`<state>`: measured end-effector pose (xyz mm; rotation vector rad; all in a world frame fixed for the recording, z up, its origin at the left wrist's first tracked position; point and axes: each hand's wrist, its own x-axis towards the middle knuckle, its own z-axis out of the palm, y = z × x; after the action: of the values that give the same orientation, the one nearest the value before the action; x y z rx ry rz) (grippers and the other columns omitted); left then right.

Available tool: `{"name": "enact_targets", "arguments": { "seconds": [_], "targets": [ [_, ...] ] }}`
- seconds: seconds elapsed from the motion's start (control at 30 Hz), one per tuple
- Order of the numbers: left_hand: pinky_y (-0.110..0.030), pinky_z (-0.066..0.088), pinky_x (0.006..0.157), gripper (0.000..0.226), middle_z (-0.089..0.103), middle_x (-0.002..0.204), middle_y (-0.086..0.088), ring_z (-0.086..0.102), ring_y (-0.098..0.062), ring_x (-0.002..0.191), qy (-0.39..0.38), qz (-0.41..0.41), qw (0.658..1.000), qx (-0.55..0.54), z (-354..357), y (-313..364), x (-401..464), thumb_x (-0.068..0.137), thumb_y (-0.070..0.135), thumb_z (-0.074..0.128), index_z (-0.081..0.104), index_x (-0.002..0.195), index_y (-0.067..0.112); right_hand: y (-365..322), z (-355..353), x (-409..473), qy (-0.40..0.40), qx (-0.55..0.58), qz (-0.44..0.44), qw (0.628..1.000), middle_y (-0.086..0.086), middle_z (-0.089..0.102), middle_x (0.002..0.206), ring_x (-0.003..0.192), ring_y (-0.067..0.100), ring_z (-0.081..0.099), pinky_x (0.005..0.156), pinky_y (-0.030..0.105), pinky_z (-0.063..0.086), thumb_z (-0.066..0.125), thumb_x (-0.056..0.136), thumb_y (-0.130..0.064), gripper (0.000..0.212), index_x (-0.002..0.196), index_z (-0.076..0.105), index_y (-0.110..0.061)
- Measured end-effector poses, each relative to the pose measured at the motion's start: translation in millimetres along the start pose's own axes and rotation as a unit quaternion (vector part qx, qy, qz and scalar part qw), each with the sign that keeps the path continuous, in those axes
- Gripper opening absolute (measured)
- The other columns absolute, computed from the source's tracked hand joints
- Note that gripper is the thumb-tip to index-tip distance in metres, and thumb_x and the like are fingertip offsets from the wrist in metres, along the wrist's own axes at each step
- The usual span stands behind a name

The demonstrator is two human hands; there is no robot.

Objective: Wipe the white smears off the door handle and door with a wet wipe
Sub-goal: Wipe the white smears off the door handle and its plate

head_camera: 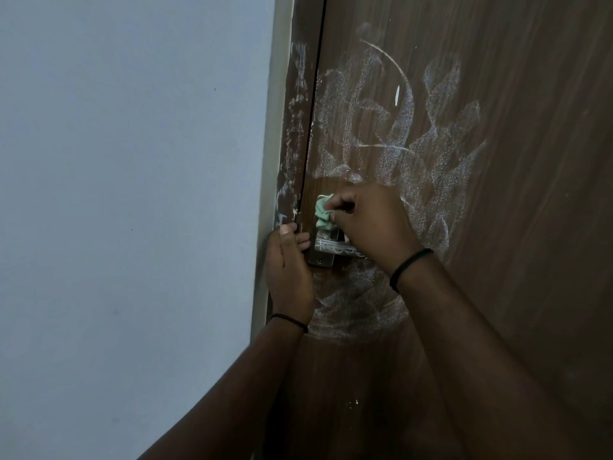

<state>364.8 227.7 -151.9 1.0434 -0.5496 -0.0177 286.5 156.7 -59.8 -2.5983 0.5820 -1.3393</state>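
Against the brown door [497, 161]: white smears [381, 134] spread above and below the handle, I see.
Wall [132, 161]: pale, left of the frame.
Right hand [371, 220]: grip pinched on the green wet wipe [322, 212], pressing it to the handle's plate.
Left hand [288, 263]: grip loose, I'd say, fingers resting at the door's edge beside the plate.
Door handle [331, 249]: metal, chalky marks on its lever, just under the wipe.
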Motion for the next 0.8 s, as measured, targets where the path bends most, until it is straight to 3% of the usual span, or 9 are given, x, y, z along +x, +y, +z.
{"name": "enact_targets", "arguments": {
  "seconds": [0.1,0.2,0.3,0.43,0.5,0.6,0.7,0.8],
  "targets": [
    [-0.023,0.05,0.082,0.04,0.07,0.103,0.0,0.066,-0.01,0.096,0.0,0.004,1.0,0.007,0,0,-1,0.107,0.035,0.028,0.06,0.119,0.015,-5,6,0,-0.073,-0.072,-0.006,0.995,-0.002,0.076,0.101,0.089,0.013,0.069,0.084,0.035,0.058,0.069,0.088,-0.011,0.018,0.098,0.079,-0.022],
    [-0.025,0.05,0.083,0.04,0.069,0.102,0.0,0.066,-0.011,0.097,0.0,0.001,1.0,0.006,0,0,0,0.107,0.034,0.029,0.06,0.12,0.013,-8,8,1,-0.134,-0.116,-0.023,0.984,-0.001,0.076,0.102,0.091,0.016,0.069,0.081,0.027,0.055,0.066,0.09,-0.008,0.021,0.099,0.079,-0.022],
    [-0.023,0.049,0.081,0.04,0.07,0.101,0.001,0.066,-0.011,0.096,-0.004,0.002,1.0,0.003,-1,0,0,0.107,0.035,0.029,0.06,0.121,0.012,-4,-8,8,-0.187,-0.04,0.002,0.982,-0.006,0.076,0.094,0.078,-0.003,0.066,0.069,0.011,0.049,0.075,0.085,-0.008,0.015,0.09,0.08,-0.022],
    [-0.025,0.05,0.08,0.038,0.069,0.099,0.002,0.066,-0.01,0.095,0.005,0.0,1.0,-0.001,2,0,0,0.107,0.034,0.031,0.061,0.119,0.013,-11,-2,4,-0.167,-0.07,-0.016,0.983,-0.004,0.076,0.094,0.066,0.0,0.06,0.065,0.015,0.047,0.067,0.089,-0.005,0.021,0.094,0.08,-0.022],
    [-0.025,0.049,0.079,0.038,0.069,0.099,0.002,0.066,-0.01,0.094,0.007,-0.003,1.0,-0.004,2,-3,1,0.107,0.033,0.032,0.062,0.118,0.013,-13,-1,1,-0.178,-0.079,-0.033,0.98,-0.002,0.076,0.094,0.061,-0.001,0.054,0.06,0.01,0.042,0.064,0.09,-0.003,0.024,0.097,0.079,-0.02],
    [-0.032,0.053,0.083,0.038,0.071,0.101,-0.001,0.067,-0.015,0.097,0.004,0.002,1.0,-0.002,0,-5,-1,0.106,0.034,0.032,0.062,0.117,0.013,-11,-20,6,-0.233,-0.041,-0.023,0.971,-0.003,0.077,0.093,0.077,0.005,0.066,0.068,0.016,0.05,0.073,0.086,-0.007,0.016,0.091,0.08,-0.021],
    [-0.034,0.053,0.085,0.038,0.071,0.103,-0.002,0.067,-0.015,0.098,0.012,0.0,1.0,0.003,2,-4,-2,0.106,0.034,0.032,0.062,0.117,0.013,-15,-19,6,-0.222,-0.055,-0.018,0.973,-0.002,0.076,0.095,0.082,0.008,0.067,0.072,0.023,0.053,0.071,0.087,-0.003,0.021,0.091,0.08,-0.021],
    [-0.036,0.052,0.087,0.036,0.069,0.109,-0.007,0.065,-0.02,0.104,0.01,-0.005,1.0,-0.006,2,-4,-3,0.107,0.031,0.033,0.061,0.118,0.012,-16,-9,1,-0.211,-0.073,-0.039,0.974,-0.004,0.075,0.094,0.072,0.0,0.063,0.064,0.013,0.047,0.06,0.09,0.003,0.031,0.096,0.079,-0.021]
  ]
}}
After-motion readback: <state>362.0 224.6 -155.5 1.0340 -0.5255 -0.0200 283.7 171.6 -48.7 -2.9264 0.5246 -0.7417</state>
